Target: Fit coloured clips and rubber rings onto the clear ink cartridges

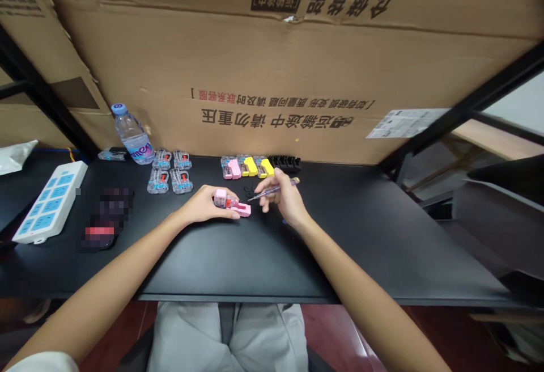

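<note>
My left hand [207, 205] is closed around a small pink and clear plastic device [232, 202] with a red part inside, held low over the black table. In my right hand [288, 198] is a slim screwdriver [272, 190], its tip pointing left toward the device, close to several small black parts [250, 190] on the tabletop. Behind my hands stands a row of similar devices, one with a pink cover [232, 169] and two with yellow covers [250, 166]. Black plastic pieces [285, 163] continue that row on the right.
Several clear devices [170, 171] lie at back left, beside a water bottle [135, 136]. Further left are a white power strip [51, 202] and a dark pixelated object [108, 216]. A large cardboard sheet [272, 66] rises along the black table's [238, 264] back edge.
</note>
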`<state>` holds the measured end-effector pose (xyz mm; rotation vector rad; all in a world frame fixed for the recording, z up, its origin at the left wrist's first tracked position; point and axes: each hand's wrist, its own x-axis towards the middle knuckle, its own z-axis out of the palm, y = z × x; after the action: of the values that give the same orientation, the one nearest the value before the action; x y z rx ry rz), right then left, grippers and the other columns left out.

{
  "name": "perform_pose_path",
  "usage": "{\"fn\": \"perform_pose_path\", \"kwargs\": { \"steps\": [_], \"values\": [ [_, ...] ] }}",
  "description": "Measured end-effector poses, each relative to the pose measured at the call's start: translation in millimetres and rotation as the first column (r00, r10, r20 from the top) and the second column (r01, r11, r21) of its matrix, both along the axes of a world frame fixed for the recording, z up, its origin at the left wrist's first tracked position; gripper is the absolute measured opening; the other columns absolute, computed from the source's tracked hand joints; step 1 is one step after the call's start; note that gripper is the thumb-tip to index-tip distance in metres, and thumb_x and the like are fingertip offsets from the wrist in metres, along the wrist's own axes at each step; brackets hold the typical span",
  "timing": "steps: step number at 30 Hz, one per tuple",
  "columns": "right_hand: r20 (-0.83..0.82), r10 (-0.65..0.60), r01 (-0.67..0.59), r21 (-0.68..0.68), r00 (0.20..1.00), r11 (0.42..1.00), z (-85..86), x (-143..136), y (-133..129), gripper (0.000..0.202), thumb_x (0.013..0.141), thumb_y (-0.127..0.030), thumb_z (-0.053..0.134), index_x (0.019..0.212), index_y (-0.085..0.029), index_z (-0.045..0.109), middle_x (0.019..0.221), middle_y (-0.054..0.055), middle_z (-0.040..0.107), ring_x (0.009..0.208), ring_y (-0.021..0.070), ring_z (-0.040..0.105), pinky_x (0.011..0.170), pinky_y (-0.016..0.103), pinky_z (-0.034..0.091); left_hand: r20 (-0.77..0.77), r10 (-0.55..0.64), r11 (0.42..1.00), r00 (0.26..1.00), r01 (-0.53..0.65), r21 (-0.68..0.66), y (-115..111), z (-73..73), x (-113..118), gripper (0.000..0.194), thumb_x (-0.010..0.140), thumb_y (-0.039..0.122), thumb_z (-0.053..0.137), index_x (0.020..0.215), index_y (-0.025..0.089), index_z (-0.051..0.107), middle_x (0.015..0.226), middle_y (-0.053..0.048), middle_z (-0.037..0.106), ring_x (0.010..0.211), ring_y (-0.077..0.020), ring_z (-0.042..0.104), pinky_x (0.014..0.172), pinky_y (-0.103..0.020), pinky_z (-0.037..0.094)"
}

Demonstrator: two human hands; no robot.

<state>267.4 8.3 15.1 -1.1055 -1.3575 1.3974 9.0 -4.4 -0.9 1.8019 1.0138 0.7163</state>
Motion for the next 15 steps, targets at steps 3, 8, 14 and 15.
{"fn": "perform_pose_path", "kwargs": {
  "steps": [3,8,14,15],
  "values": [
    [-0.025,0.058,-0.058,-0.009,0.998,0.998,-1.7,-10,-7,0.059,0.086,-0.076,0.073,0.076,-0.018,0.072,0.064,0.005,0.072,0.050,0.0177,0.067,0.054,0.031,0.059,0.035,-0.018,0.999,0.999,0.019,-0.028,0,-2.4,-1,0.056,0.070,0.052,0.097,0.109,0.014,0.083,0.092,-0.006,0.083,0.078,-0.0211,0.074,0.075,-0.031,0.056],
    [0.041,0.081,-0.083,0.056,0.996,0.995,-2.8,-18,-14,0.048,0.088,-0.066,0.078,0.076,-0.021,0.068,0.050,-0.004,0.059,0.057,0.0190,0.073,0.060,0.027,0.056,0.030,-0.027,0.998,0.999,0.029,-0.052,2,-3.1,-5,0.060,0.068,0.050,0.099,0.113,0.014,0.084,0.098,-0.008,0.085,0.084,-0.0241,0.077,0.080,-0.033,0.059],
    [0.178,0.173,-0.197,0.129,0.969,0.972,2.6,-15,-15,0.039,0.092,-0.056,0.076,0.080,-0.020,0.076,0.057,-0.001,0.067,0.059,0.0179,0.071,0.065,0.029,0.055,0.018,-0.063,0.997,0.998,0.064,-0.042,2,-2.1,-6,0.059,0.070,0.050,0.098,0.115,0.015,0.085,0.103,-0.009,0.086,0.090,-0.0271,0.080,0.085,-0.035,0.061],
    [0.194,0.183,-0.211,0.135,0.964,0.968,4.0,-14,-15,0.037,0.092,-0.053,0.076,0.080,-0.019,0.077,0.061,0.000,0.070,0.058,0.0164,0.069,0.064,0.029,0.054,0.023,-0.070,0.997,0.997,0.071,-0.041,2,-1.8,-6,0.059,0.070,0.050,0.098,0.115,0.015,0.085,0.103,-0.008,0.086,0.090,-0.0274,0.080,0.085,-0.035,0.061]
  ]
}}
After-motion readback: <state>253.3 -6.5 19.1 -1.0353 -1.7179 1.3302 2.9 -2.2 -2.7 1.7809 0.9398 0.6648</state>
